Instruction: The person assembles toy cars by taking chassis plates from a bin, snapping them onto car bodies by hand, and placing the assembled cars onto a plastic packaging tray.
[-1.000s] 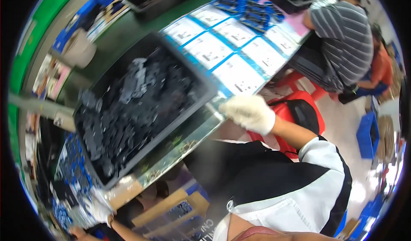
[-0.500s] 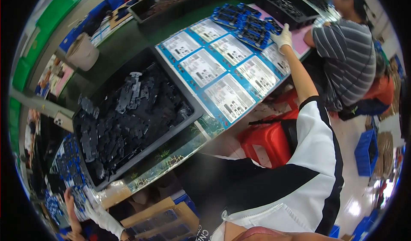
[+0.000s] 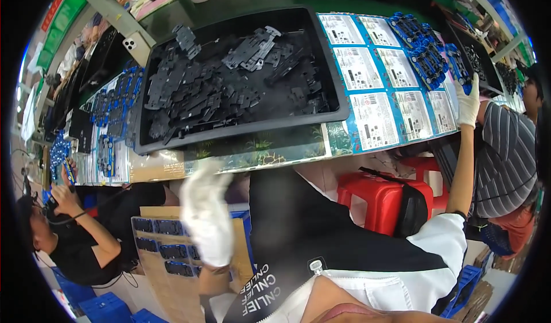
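Note:
My right hand [image 3: 468, 104], in a white glove, reaches to the far right of the table. Its fingers close on the near end of a blue and black toy car body [image 3: 457, 63]. Beside that one, several more blue car bodies [image 3: 427, 62] lie grouped on printed card sheets [image 3: 373, 119]. My left hand [image 3: 206, 214], gloved in white too, hangs in front of the table edge, smeared by motion, so its fingers cannot be made out. Beyond it stands a large black tray [image 3: 247, 129] with a heap of black plastic chassis parts [image 3: 206, 93].
Blue car bodies [image 3: 117, 102] lie at the table's left, near a co-worker [image 3: 80, 231]. A cardboard sheet [image 3: 152, 265] with car parts is below. At right are a red stool [image 3: 367, 194], another black bin [image 3: 488, 70] and a seated person in a striped shirt [image 3: 508, 151].
My left hand has left the car parts at the table's left and swung right, toward my body. My right hand stays by the blue car bodies. The whole view has turned.

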### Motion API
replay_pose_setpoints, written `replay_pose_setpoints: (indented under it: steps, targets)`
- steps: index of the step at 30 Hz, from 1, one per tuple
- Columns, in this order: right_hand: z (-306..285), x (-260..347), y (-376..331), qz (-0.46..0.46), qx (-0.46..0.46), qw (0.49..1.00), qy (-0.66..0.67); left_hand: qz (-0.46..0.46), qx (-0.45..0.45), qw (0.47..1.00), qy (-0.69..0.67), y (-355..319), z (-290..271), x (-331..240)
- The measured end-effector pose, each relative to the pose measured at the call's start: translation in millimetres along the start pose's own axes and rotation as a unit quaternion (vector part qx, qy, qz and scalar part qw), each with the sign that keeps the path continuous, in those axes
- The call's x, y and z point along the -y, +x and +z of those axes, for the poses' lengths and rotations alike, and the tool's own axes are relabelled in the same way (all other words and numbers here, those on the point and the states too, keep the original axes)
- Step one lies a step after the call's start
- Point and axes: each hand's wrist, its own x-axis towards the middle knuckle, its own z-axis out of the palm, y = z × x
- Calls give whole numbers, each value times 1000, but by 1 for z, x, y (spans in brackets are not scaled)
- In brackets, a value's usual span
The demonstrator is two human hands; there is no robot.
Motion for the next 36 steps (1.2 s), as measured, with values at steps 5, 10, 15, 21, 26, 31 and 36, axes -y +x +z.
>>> replay_pose_setpoints:
  steps: [5,10,15,21,26,31,36]
  targets:
    - [-17,199,-107,-111,192,933,283,-184,150,907,-348,-4,85,28]
    - [-8,305,-187,-271,413,831,256,-151,114,909,-373,-7,97,29]
    - [16,344,-181,-377,529,729,217,-32,-18,997,65,-7,59,49]
    - [143,358,-83,-544,402,736,28,-217,-105,854,-461,9,34,37]
    - [197,365,-61,-475,543,686,-92,-175,-70,918,-349,12,26,41]
    - [193,372,-64,-443,576,683,-76,-212,-50,808,-548,20,16,42]
    - [139,383,-83,-492,368,789,5,-194,-60,799,-567,20,14,50]
